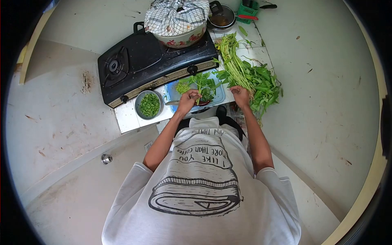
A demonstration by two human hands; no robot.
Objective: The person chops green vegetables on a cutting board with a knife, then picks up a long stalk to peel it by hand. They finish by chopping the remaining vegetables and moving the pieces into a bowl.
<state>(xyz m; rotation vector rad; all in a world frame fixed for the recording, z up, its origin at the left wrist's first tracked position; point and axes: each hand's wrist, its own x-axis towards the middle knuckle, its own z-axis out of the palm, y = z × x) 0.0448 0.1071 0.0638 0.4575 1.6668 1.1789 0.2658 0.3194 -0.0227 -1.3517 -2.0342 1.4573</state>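
My left hand (pixel 188 100) is closed in a pinch on a leafy green sprig (pixel 200 87), held upright over a blue cutting board (pixel 221 94). Beneath it lies a knife (pixel 172 103), its blade poking out left of my wrist. Pale chopped stems (pixel 182 87) sit on the board's left part. At the board's right edge, my right hand (pixel 241 97) has its fingertips drawn together beside a large bunch of leafy greens (pixel 239 69); whatever they pinch is too small to make out. A grey bowl (pixel 137 107) of finely chopped greens stands left of the board.
Behind the board is a black two-burner gas stove (pixel 141 67). A flowered pot (pixel 179 41) with a checked cloth (pixel 176 18) tied over its lid sits on the right burner. A small pan (pixel 221 18) and a green basket (pixel 246 12) with utensils stand at the back right.
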